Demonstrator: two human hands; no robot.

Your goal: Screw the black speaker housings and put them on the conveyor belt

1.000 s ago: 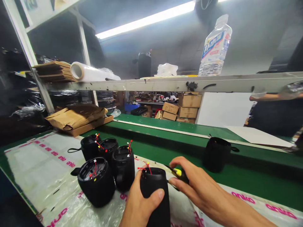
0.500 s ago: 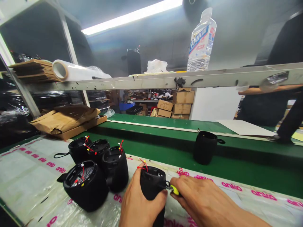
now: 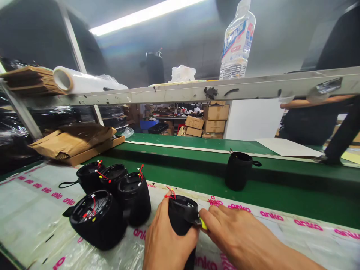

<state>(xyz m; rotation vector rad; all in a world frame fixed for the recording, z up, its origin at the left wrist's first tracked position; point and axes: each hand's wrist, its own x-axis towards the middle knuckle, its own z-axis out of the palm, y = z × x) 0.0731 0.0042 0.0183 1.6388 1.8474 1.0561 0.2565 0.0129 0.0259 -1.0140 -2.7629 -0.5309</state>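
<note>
My left hand is wrapped round a black cloth-covered speaker housing, fingers on the far side and thumb across the near side. Its open top shows a dark inside, and red wires with small plugs stick up at the rim. At the housing's right side, my right hand grips a small yellow-handled tool. The tool's tip meets the black strap area just under the rim; its exact kind is mostly hidden by the fingers. Several similar housings with wires, among them a near one, stand to the left.
Another black housing stands on the green belt. Printed plastic film covers the near surface. Brown paper lies at the left. A shelf crosses above, bearing a bottle. A person stands behind at right.
The yellow tool has moved slightly left, closer against the housing, and less of it shows. My left hand keeps its hold. The whole view has shifted a little.
</note>
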